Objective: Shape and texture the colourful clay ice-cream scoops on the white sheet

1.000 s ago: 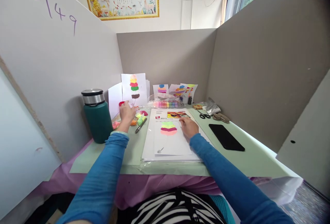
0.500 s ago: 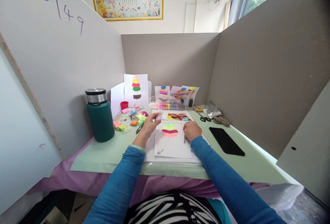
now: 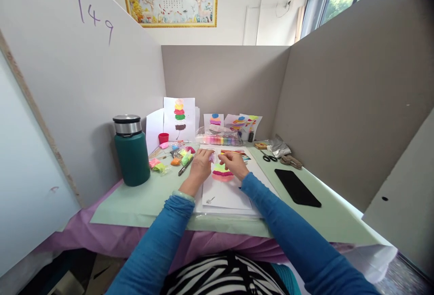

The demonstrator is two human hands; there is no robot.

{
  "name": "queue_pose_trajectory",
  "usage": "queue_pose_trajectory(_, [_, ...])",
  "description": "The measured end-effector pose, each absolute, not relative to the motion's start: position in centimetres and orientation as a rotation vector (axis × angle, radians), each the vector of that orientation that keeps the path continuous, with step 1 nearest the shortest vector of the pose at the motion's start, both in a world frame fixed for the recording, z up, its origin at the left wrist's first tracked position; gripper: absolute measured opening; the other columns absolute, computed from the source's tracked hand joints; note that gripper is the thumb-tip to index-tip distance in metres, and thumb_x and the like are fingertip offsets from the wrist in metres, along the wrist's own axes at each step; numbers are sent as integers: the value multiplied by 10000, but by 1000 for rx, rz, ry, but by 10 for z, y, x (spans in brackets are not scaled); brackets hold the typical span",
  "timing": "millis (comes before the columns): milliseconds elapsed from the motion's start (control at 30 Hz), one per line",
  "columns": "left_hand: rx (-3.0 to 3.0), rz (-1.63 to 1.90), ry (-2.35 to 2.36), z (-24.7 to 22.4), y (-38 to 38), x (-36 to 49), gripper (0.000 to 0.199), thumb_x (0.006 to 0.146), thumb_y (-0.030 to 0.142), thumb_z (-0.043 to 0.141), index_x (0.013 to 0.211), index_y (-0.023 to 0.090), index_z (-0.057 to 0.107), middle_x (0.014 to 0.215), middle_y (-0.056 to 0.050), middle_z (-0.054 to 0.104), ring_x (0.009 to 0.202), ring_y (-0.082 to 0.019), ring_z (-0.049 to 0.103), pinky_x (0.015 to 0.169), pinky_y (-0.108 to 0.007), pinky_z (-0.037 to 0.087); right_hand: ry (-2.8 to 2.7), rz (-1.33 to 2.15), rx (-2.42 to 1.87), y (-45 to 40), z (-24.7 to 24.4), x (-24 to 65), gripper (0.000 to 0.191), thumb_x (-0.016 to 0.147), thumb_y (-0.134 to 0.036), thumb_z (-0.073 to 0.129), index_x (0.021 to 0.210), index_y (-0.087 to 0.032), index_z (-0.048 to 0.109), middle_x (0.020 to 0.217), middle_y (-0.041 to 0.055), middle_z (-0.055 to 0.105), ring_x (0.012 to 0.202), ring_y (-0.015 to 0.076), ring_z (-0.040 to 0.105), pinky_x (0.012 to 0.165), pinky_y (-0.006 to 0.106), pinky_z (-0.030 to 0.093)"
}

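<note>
A white sheet lies in front of me, with green, magenta and salmon bands of colour on its upper part and a small dark mark at its lower left. Above its upper left edge my left hand is closed on a small pale purple, see-through packet. Facing it from the right is my right hand, over the top of the sheet, thumb and fingers pinched together near the packet. What the right fingertips hold, if anything, is too small to name.
Left stand a green bottle, a red cup and colourful clay packets; a pen lies beside them. Painted sheets lean at the back. Right lie scissors, a brown cloth-like item and a black slab.
My right hand has moved left and up from the sheet's right edge towards my left hand. My left hand has turned slightly, still with the pale packet.
</note>
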State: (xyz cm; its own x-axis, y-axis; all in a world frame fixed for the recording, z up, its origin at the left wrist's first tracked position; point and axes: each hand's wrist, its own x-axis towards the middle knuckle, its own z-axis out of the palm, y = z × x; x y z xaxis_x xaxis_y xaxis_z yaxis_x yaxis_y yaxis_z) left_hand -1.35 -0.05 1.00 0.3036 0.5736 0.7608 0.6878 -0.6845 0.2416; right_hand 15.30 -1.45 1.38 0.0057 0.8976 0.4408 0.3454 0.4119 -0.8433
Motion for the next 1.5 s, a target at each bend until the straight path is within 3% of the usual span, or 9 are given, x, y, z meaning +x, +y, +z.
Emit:
queue_pose_trajectory(300, [-2524,-1361,-1148,8,-2,-9,368,707,12,519,1009,190,630,1016,-73,637,1027,-229,536,924,-383,459,-1509,671,-1064,-11,-12,155,162,758,-335,563,699,-186,588,599,-21,627,429,76,468,422,196,375])
queue_pose_trajectory(533, [-2512,-1349,-1111,7,0,-9,337,706,-4,510,964,174,635,989,-78,634,1008,-230,529,912,-374,460,-1499,682,-1063,-12,-11,154,261,817,-414,522,714,-184,589,618,-8,633,420,72,471,424,200,379])
queue_pose_trajectory(733, [-2570,-1362,-1193,9,-3,-7,335,704,9,549,972,191,634,1000,-60,642,1014,-217,549,927,-362,460,-1431,749,-1041,-14,-10,153,203,744,-369,584,657,-188,554,581,-25,611,407,70,453,403,201,349])
queue_pose_trajectory(1100, [-2600,-1443,-1194,6,2,-7,347,693,23,587,994,187,643,1002,-55,656,1002,-211,573,925,-372,473,-1275,1086,-904,-22,0,154,288,645,-434,676,662,-177,547,563,-38,582,404,51,425,376,182,295])
queue_pose_trajectory(1500, [-2569,-1437,-1087,3,2,-9,338,714,6,579,986,189,661,963,-51,640,987,-206,562,900,-363,479,-1319,1007,-952,-18,-6,152,341,650,-484,692,726,-182,553,656,-26,616,440,56,450,384,189,306])
